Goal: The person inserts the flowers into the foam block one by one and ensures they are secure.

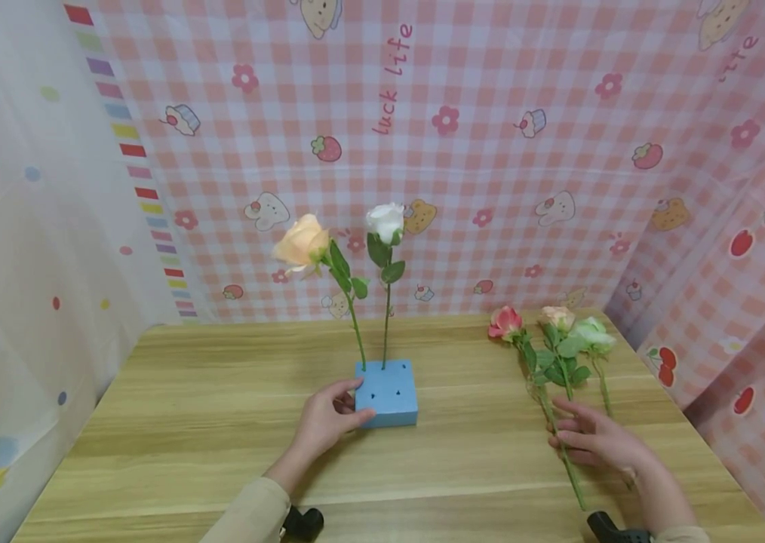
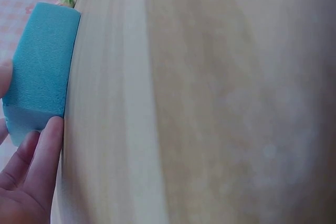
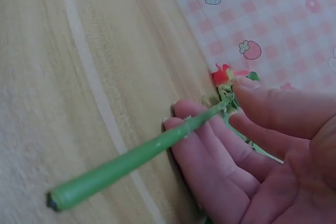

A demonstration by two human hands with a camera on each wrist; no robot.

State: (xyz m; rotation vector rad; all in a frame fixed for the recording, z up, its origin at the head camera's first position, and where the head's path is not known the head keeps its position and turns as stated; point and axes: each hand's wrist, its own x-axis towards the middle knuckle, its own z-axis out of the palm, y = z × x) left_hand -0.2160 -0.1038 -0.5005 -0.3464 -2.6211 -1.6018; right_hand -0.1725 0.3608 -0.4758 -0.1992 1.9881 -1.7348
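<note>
My left hand (image 1: 328,418) grips the left side of a light blue foam block (image 1: 389,407), with thumb and fingers against it. Small holes dot the block's top. A large peach rose (image 1: 305,243) and a white rose (image 1: 385,222) stand in its back part, the peach one leaning left. At the right, the stem of a pink-red rose (image 1: 506,323) lies across the fingers of my right hand (image 1: 603,441). In the right wrist view this green stem (image 3: 131,163) crosses the loosely bent fingers, and the thumb does not visibly press it.
Beside the pink-red rose lie a pale peach rose (image 1: 557,317) and a pale green rose (image 1: 593,335), their leaves overlapping. A wood-grain table (image 1: 219,392) carries everything. Behind it hangs a pink checked cloth (image 1: 477,173), with a white dotted cloth (image 1: 50,226) at the left.
</note>
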